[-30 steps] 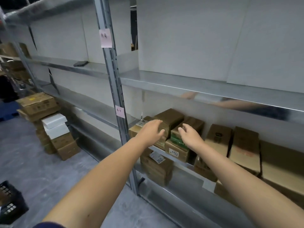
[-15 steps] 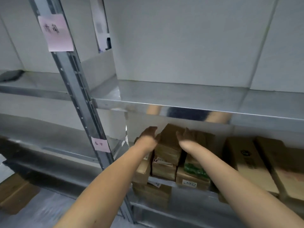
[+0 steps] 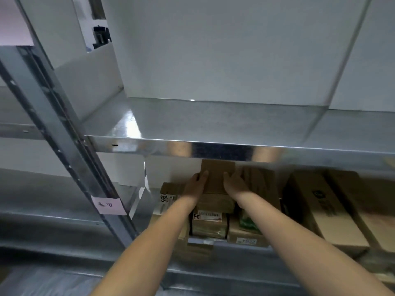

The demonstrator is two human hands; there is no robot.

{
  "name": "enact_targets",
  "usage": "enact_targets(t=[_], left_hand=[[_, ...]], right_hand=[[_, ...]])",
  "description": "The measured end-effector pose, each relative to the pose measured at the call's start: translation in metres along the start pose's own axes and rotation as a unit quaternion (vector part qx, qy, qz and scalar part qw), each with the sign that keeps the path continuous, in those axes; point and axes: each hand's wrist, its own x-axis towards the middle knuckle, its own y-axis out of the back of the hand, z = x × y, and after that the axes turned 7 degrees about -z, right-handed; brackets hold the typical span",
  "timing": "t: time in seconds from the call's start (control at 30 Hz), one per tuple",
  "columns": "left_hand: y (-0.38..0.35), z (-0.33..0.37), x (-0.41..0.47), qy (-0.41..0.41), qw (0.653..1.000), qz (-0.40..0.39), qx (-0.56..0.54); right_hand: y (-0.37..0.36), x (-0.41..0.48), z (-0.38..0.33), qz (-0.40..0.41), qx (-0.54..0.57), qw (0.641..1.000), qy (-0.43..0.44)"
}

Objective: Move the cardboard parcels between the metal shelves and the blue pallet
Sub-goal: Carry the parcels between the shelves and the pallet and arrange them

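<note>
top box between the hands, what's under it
The top box sits on a second box, which rests on a barcode-labelled box. The left hand and right hand, gripping it, cover its bottom corners, so contact there is unseen.

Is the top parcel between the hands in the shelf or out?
In: the top parcel sits on the stack under the upper shelf, left hand and right hand holding its sides.

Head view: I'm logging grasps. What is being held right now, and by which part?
The small brown cardboard parcel: the left hand grips its left side and the right hand grips its right side.
</note>
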Motion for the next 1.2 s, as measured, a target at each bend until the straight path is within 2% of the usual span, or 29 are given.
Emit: enact_targets(t=[0.13, 0.4, 0.6, 0.7, 0.8, 0.93, 1.03, 1.2], left_hand=[[0.011, 0.01, -0.011, -0.007, 1.0, 0.001, 0.007], [0.006, 0.026, -0.097, -0.037, 0.994, 0.067, -0.075], [-0.026, 0.031, -0.196, -0.088, 0.981, 0.128, -0.113], [-0.045, 0.03, -0.244, -0.095, 0.975, 0.16, -0.118], [-0.066, 0.021, -0.289, -0.105, 0.972, 0.164, -0.13], [-0.095, 0.002, -0.349, -0.139, 0.968, 0.165, -0.13], [-0.106, -0.01, -0.384, -0.136, 0.973, 0.146, -0.115], [-0.112, -0.002, -0.412, -0.143, 0.972, 0.149, -0.114]], right_hand=[[0.003, -0.013, 0.001, -0.021, 0.002, 1.0, 0.008], [0.015, -0.081, 0.006, -0.032, 0.072, 0.995, 0.061], [0.038, -0.164, 0.036, -0.069, 0.105, 0.971, 0.205], [0.048, -0.204, 0.058, -0.101, 0.132, 0.96, 0.225], [0.054, -0.238, 0.088, -0.152, 0.208, 0.946, 0.195], [0.05, -0.272, 0.123, -0.126, 0.333, 0.928, 0.11], [0.049, -0.295, 0.151, -0.134, 0.367, 0.919, 0.043], [0.066, -0.326, 0.175, -0.172, 0.353, 0.919, 0.043]])
